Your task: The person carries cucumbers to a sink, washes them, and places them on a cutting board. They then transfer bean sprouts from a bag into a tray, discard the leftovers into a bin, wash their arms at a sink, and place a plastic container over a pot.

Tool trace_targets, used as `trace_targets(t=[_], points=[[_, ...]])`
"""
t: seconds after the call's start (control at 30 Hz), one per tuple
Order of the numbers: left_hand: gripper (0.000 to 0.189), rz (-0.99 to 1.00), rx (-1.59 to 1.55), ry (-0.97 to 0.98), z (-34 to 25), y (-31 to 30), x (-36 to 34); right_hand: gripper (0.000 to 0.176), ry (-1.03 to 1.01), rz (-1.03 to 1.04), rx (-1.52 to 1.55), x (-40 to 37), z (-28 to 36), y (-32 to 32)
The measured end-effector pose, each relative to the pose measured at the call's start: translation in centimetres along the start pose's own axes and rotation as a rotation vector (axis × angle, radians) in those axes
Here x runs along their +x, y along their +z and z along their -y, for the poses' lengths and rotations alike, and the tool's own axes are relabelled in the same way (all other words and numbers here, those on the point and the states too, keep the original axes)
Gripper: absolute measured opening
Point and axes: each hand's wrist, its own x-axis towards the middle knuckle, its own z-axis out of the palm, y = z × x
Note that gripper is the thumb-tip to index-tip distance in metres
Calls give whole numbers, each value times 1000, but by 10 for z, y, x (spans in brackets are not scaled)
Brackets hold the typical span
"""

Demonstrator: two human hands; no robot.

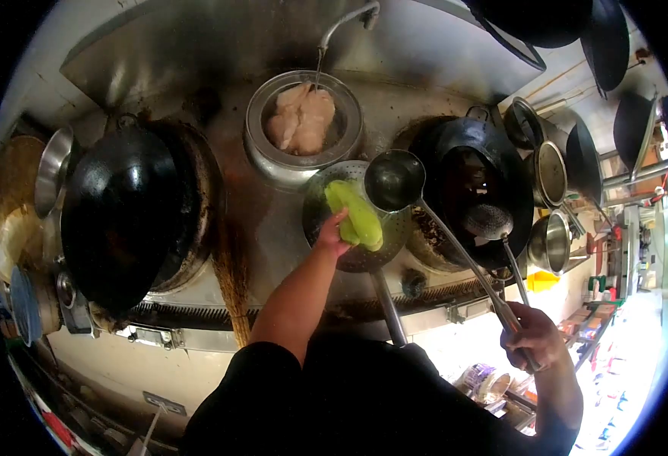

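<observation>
My left hand (334,232) is closed on a folded yellow-green cloth (355,216), held over a wide perforated strainer (326,262) whose handle points toward me. In my right hand (535,338) is the long handle of a ladle (394,181); its round dark bowl hangs between the strainer and the right wok (434,152). A smaller skimmer (488,222) rests over that wok, which has dark, shiny liquid at its bottom. The skimmer's handle runs down close to my right hand, its end hidden behind it.
Behind the strainer, pale raw meat (301,118) sits in a metal pot (273,169) under a tap (349,21). A large black wok (121,216) stands tilted on the left burner, a bamboo brush (233,289) beside it. Steel bowls (550,242) and several pans line the right side.
</observation>
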Motion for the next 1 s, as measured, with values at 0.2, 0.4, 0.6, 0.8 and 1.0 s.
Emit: trace_targets(t=[0.2, 0.4, 0.6, 0.8, 1.0], points=[[45, 131, 47, -51, -3, -7, -1, 54, 5, -121, -246, -30, -4, 5], [45, 141, 13, -73, -9, 5, -12, 57, -78, -268, -714, -24, -16, 31], [43, -35, 61, 4, -24, 9, -36, 56, -180, -198, -780, 19, -74, -9], [46, 207, 170, 5, -35, 1, -48, 58, -32, 117, -70, 90, -158, -72], [43, 44, 142, -38, -28, 1, -49, 44, -65, -99, -503, 130, -200, -73]])
